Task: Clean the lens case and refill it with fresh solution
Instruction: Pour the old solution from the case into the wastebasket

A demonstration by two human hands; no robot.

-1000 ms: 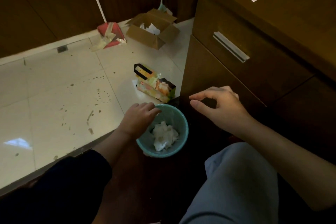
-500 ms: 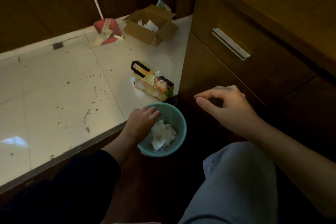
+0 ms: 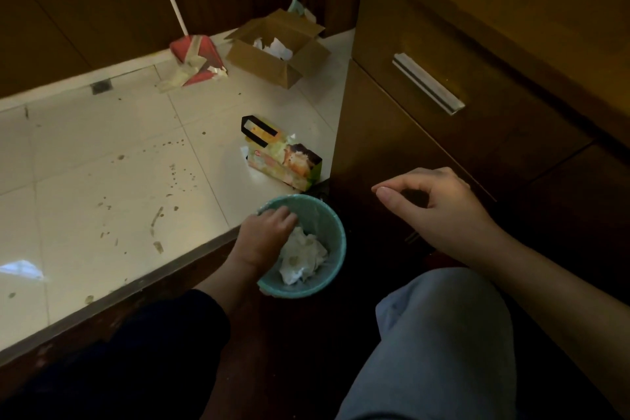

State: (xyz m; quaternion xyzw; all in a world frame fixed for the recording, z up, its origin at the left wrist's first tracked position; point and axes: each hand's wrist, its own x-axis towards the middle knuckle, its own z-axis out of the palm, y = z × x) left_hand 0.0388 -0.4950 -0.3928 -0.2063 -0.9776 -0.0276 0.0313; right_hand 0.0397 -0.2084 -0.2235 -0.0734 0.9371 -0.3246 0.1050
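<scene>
Your left hand (image 3: 264,239) reaches down into the small teal bin (image 3: 332,225), its fingers curled over the near-left rim and dipping toward the crumpled white tissue (image 3: 303,257) inside; whether those fingers pinch anything, you cannot tell from here, since the knuckles hide them. Your right hand (image 3: 439,211) hovers to the right of the bin, above the dark floor, thumb and forefinger nearly meeting in a loose ring with nothing visible between them; the other fingers are curled loosely. The lens case itself does not show anywhere around the bin. Just behind the bin, against the corner of the wooden cabinet (image 3: 392,133), lies a printed carton (image 3: 284,160) with a black handle; farther behind it sits an open cardboard box (image 3: 272,58) with white paper in it, and left of that box a red dustpan (image 3: 197,58) on a white pole. The cabinet to the right of the bin carries a metal drawer handle (image 3: 428,83); your grey-clad knee (image 3: 443,334) is in front of the bin, to the right.
</scene>
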